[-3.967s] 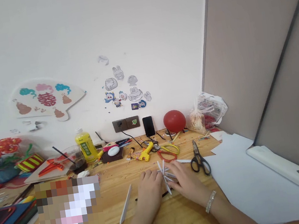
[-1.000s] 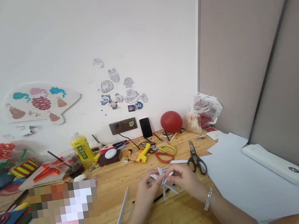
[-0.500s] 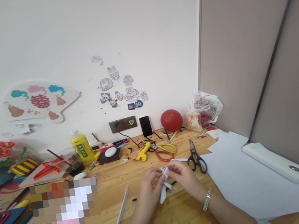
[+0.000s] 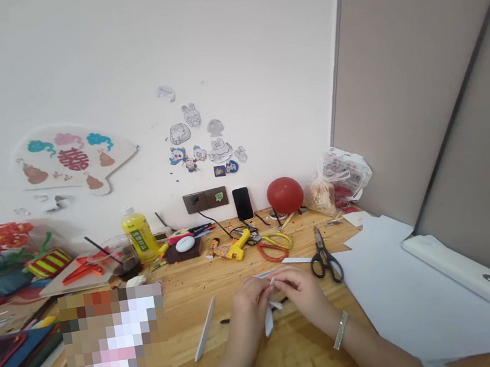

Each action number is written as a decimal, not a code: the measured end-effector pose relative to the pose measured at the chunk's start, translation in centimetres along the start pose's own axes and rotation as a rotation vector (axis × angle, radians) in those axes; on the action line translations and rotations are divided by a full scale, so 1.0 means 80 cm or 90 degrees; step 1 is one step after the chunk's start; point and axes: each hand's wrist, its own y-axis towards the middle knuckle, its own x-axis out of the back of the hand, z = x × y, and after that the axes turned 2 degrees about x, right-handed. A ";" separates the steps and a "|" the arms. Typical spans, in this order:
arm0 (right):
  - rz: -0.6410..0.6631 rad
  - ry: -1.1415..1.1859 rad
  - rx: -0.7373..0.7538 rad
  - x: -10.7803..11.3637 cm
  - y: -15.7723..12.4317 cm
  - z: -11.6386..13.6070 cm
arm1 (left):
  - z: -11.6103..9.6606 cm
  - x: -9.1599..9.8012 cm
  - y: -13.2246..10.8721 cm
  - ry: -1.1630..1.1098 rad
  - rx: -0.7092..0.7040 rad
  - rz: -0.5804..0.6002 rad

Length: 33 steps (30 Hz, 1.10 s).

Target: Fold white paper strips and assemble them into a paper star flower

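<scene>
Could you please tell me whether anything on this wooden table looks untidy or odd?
Yes: small scraps lie scattered around the yellow plastic glue gun, so that area looks littered. At right, the large white paper sheet has a notched top edge, perhaps from cutting.

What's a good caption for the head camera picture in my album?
Left hand and right hand pinch folded paper at a wooden table, with black scissors lying nearby.

We see matt white paper in the folded piece (image 4: 268, 321), smooth wood with a soft sheen on the tabletop (image 4: 299, 362), glossy rubber-like skin on the balloon (image 4: 285, 195), plastic in the glue gun (image 4: 238, 247), and dull metal blades (image 4: 318, 239) on the scissors (image 4: 323, 254)
</scene>
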 end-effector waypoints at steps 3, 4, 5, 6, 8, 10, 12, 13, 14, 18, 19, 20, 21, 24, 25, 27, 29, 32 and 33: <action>0.004 -0.043 0.029 -0.002 -0.002 -0.001 | 0.004 -0.004 -0.001 0.010 -0.024 -0.004; 0.007 -0.055 0.037 -0.003 -0.003 -0.001 | 0.004 -0.004 -0.002 0.011 -0.033 -0.002; 0.012 -0.066 0.044 -0.003 -0.004 -0.001 | 0.005 -0.005 -0.002 0.012 -0.040 0.000; 0.018 -0.075 0.051 -0.003 -0.005 0.000 | 0.004 -0.006 -0.003 0.011 -0.047 0.003; 0.040 -0.089 0.061 -0.001 -0.006 0.002 | 0.002 -0.006 -0.003 0.011 -0.057 0.011; 0.061 -0.099 0.068 0.002 -0.005 0.005 | -0.001 -0.005 -0.003 0.010 -0.059 0.020; 0.059 -0.102 0.077 0.005 -0.002 0.008 | -0.004 -0.003 -0.002 0.007 -0.048 0.027; 0.045 -0.100 0.079 0.007 0.000 0.009 | -0.004 -0.002 -0.001 0.004 -0.035 0.029; 0.023 -0.094 0.076 0.009 0.001 0.010 | -0.003 0.000 0.000 -0.001 -0.018 0.028; -0.074 -0.034 0.023 0.020 0.010 0.011 | 0.011 0.002 0.007 -0.077 0.126 -0.017; -0.095 -0.016 0.013 0.023 0.011 0.011 | 0.015 0.001 0.008 -0.119 0.180 -0.011; -0.110 -0.001 0.007 0.025 0.012 0.010 | 0.018 0.001 0.009 -0.172 0.230 0.026; -0.117 0.013 0.004 0.026 0.013 0.010 | 0.020 0.000 0.010 -0.234 0.275 0.077; -0.102 0.047 -0.010 0.025 0.012 0.010 | 0.018 0.000 0.011 -0.430 0.367 0.185; -0.090 0.061 -0.019 0.024 0.011 0.011 | 0.017 0.001 0.011 -0.475 0.381 0.184; -0.059 0.089 -0.038 0.021 0.010 0.012 | 0.014 0.004 0.012 -0.505 0.377 0.144; -0.020 0.101 -0.052 0.020 0.009 0.012 | 0.013 0.007 0.013 -0.468 0.352 0.103; 0.048 0.053 -0.073 0.022 0.008 0.011 | 0.013 0.009 0.014 -0.400 0.314 0.092; 0.070 0.017 -0.064 0.023 0.007 0.010 | 0.013 0.009 0.014 -0.387 0.304 0.103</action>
